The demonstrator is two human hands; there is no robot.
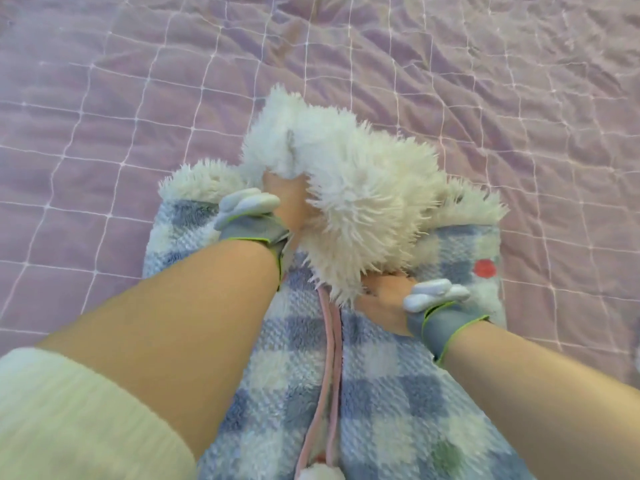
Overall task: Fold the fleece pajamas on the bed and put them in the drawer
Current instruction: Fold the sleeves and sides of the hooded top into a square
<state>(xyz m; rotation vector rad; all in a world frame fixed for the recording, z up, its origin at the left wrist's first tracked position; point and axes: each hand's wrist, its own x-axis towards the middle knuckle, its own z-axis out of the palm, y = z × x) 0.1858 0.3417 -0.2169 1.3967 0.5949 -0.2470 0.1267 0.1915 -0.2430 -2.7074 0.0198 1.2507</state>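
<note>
Nearest the camera, a cream sleeve [79,417] is pushed up the left arm at the lower left. Beside it the fleece pajamas [381,403], checked in blue and white, lie spread on the bed and run off the bottom edge. Two strips of pink trim [327,358] run down their middle to a white pompom [320,473].

Farther on, each wrist wears a grey band edged in lime: the right wristband [440,323] and the left wristband [249,226]. The right grip [379,303] lies on the checked fleece with its fingers under the shaggy pile, so it cannot be told whether they are spread or pinching. The left grip [289,202] reaches a little farther, its fingers buried in the same pile, and its state cannot be told either.

Between and beyond them the white fluffy collar [353,174] is bunched up. A red dot [485,268] marks the garment's right edge. Behind everything stretches the bed [138,98] with its wrinkled lilac quilted cover
</note>
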